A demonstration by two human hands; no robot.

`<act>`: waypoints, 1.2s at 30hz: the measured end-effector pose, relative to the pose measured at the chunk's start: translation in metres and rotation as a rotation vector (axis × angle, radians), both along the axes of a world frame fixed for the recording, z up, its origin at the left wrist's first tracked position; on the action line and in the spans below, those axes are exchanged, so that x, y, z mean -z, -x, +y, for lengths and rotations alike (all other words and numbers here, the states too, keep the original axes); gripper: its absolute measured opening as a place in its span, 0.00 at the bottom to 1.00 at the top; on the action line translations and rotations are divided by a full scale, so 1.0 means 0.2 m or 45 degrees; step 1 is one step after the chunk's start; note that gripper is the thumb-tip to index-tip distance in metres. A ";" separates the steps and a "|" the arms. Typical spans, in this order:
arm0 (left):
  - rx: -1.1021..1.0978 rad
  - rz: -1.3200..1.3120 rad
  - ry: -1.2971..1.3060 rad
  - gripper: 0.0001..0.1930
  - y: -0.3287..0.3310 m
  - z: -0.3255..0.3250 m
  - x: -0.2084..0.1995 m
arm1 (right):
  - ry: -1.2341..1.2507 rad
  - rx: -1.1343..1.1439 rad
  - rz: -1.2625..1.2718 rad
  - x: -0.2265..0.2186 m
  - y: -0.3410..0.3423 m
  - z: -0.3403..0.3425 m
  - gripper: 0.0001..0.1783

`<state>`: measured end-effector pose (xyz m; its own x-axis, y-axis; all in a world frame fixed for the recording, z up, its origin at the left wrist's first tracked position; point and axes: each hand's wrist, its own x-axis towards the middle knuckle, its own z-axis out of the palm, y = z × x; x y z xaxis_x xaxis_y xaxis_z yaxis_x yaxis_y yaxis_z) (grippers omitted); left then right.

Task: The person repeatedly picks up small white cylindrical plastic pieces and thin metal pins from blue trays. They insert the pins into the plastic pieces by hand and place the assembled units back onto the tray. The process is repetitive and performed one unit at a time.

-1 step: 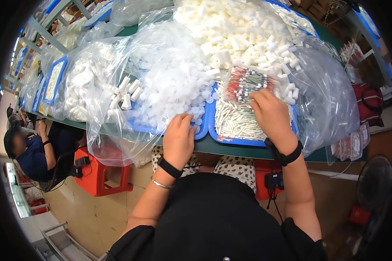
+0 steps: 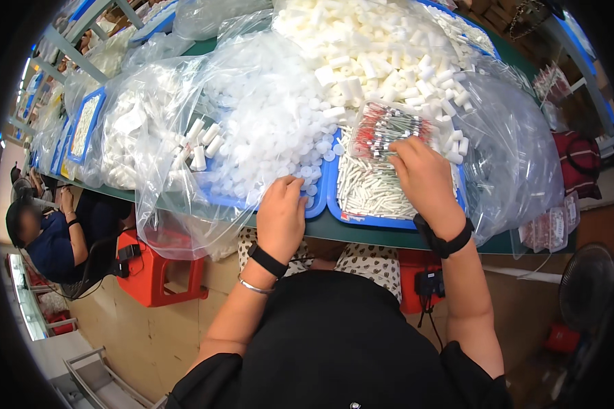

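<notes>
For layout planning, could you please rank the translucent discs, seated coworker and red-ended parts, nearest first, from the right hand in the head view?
1. Red-ended parts, at the right hand.
2. Translucent discs, to its left.
3. Seated coworker, far left.

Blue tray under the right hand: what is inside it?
Slender white pieces, with red-and-green pieces above them at the far side. What these and the right hand cover is hidden.

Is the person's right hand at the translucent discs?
No, the right hand is at the red-ended pieces; the left hand is nearest the discs.
</notes>
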<state>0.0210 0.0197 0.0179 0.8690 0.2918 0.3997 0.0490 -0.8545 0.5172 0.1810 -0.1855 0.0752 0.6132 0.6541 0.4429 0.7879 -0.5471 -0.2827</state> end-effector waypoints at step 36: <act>-0.095 0.022 0.064 0.06 -0.13 -0.02 0.01 | -0.242 -0.161 0.127 -0.10 0.11 0.06 0.12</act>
